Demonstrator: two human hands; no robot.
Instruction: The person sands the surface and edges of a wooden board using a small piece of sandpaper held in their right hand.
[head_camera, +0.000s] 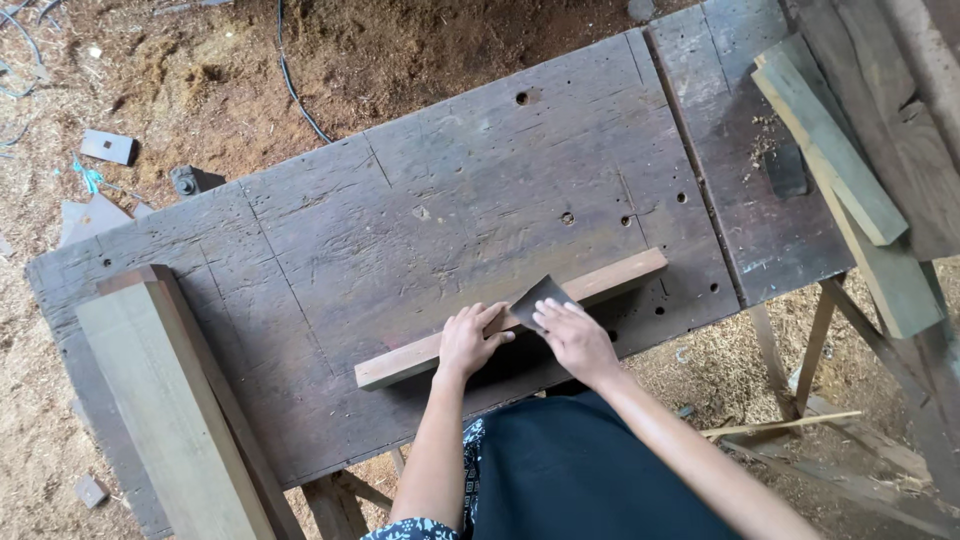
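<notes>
Both the left hand (470, 338) and right hand (577, 338) pinched a thin dark scraper blade (540, 294) tilted on the wooden strip (510, 320), which lay flat across the worn surface (400, 220), apparently steadying the blade's edge against it.

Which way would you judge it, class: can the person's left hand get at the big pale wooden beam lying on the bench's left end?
Probably yes: the left hand rests on the wooden strip, and only bare bench lies between it and the pale beam.

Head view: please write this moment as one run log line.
left hand: on strip | right hand: on scraper | strip: flat on bench
</notes>
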